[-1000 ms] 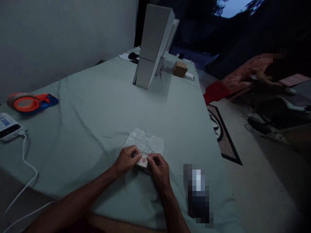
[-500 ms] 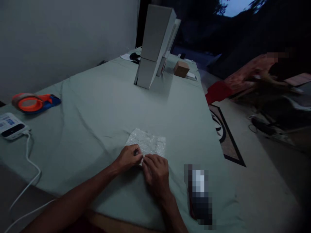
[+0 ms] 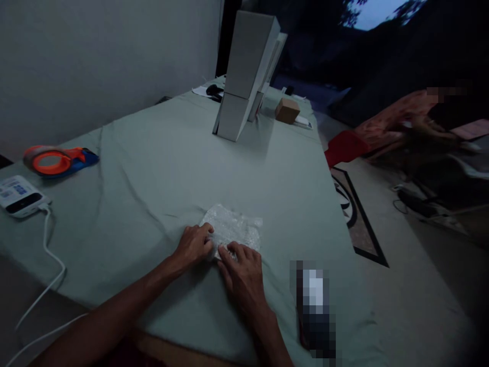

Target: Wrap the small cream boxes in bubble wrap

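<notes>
A sheet of bubble wrap point(image 3: 239, 228) lies on the pale green cloth-covered table point(image 3: 160, 163), close to the near edge. My left hand point(image 3: 193, 244) has its fingers curled on the sheet's near left edge. My right hand point(image 3: 240, 267) lies over the near edge beside it, fingers bent down onto the wrap. The small white and red item seen earlier is now hidden under the wrap and my fingers.
An orange and blue tape dispenser point(image 3: 53, 160) and a white device with a cable point(image 3: 21, 196) lie at the left. Tall white boxes point(image 3: 246, 76) and a small brown box point(image 3: 287, 109) stand at the far end. A blurred dark object point(image 3: 315, 306) is near right. Another person sits beyond the table's right edge.
Both hands have moved forward a little over the bubble wrap, and the small white and red item between my fingers has gone out of sight beneath the wrap.
</notes>
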{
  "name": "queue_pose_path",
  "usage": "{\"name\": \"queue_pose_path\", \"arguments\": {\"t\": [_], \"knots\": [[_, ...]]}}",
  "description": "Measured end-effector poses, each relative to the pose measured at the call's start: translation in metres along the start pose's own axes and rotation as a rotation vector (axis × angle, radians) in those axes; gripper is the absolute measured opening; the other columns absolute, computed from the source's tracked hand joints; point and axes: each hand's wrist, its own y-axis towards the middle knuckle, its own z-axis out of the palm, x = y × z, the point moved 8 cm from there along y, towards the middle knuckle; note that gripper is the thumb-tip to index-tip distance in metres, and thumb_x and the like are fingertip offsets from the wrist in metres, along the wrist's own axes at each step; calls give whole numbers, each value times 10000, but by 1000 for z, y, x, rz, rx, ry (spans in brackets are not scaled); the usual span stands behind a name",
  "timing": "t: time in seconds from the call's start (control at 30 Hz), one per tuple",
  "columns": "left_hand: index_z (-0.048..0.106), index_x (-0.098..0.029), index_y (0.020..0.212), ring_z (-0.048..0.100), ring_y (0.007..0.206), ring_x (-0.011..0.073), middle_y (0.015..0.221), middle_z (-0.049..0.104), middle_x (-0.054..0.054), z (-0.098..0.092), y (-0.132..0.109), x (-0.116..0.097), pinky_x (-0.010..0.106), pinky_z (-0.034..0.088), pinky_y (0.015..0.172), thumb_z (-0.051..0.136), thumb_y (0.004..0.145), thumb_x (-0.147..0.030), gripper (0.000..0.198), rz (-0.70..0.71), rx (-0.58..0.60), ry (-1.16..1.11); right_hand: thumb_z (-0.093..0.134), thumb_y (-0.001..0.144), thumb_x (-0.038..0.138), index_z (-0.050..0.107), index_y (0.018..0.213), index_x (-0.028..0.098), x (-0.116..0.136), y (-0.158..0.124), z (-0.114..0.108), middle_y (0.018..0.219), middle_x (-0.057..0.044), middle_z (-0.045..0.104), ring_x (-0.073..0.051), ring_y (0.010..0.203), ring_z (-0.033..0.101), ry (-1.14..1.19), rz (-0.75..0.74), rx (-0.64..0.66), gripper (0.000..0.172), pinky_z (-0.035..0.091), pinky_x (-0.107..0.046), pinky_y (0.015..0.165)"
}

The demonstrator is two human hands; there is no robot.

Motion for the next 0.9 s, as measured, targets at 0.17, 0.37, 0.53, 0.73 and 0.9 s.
{"name": "queue_pose_path", "arguments": {"t": [0.17,0.37,0.53,0.73,0.9], "knots": [[614,-163,1041,579,1038,272,1058,651,111,-18,-11,7,367,399,909,577,833,-298,251,-22,-69,144,576,890,211,588,1184,248,1,0,4,1118,-78,599,-246,995,493,-16,16,27,296,338,-389,864],[525,-150,1210,649,944,266,1012,692,120,-25,-17,23,315,444,768,547,844,-448,472,-223,71,204,532,918,195,556,1263,265,4,0,3,1136,-87,592,-245,1006,490,-42,-18,19,353,333,-398,876],[599,-163,994,643,849,270,902,694,111,-17,-5,24,293,389,653,579,785,-431,341,-221,115,132,533,922,217,571,1247,265,5,0,3,1113,-84,594,-241,984,490,-55,-10,32,330,333,-399,868],[496,-192,645,518,672,166,659,551,-8,-13,3,9,262,296,591,554,729,-241,113,-145,54,-18,530,922,207,565,1254,273,5,0,4,1122,-77,591,-239,987,485,-59,-8,39,340,327,-403,877],[411,-195,601,439,604,120,590,431,-51,-2,7,-4,228,299,545,519,673,-228,134,-140,49,-282,551,899,188,563,1243,259,7,0,3,1139,-82,590,-246,987,487,-90,-22,56,352,335,-410,874]]}}
